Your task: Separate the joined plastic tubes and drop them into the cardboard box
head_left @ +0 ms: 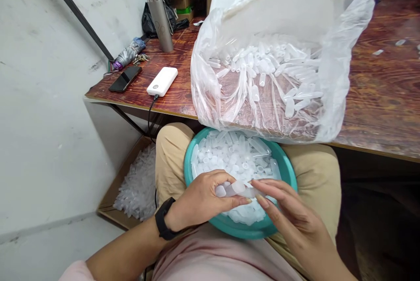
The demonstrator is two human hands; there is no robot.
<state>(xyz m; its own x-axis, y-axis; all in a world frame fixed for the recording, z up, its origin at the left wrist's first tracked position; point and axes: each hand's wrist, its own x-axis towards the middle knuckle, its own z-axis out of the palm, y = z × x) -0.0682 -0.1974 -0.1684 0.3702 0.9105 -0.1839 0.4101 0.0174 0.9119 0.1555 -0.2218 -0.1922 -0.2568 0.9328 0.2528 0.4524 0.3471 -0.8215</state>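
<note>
A teal bowl full of small clear plastic tubes rests on my lap. Over its near side my left hand is closed around a clear plastic tube, with thumb and fingers pinching it. My right hand meets it from the right, its fingertips touching the tube's other end, fingers mostly stretched. A black band sits on my left wrist. Behind the bowl, on the wooden table, a large clear plastic bag lies open toward me with many more tubes inside.
A white power bank with a cable, a black phone, a folded umbrella and a steel flask stand on the table's left end. A cardboard box of tubes sits on the floor at the left, by the wall.
</note>
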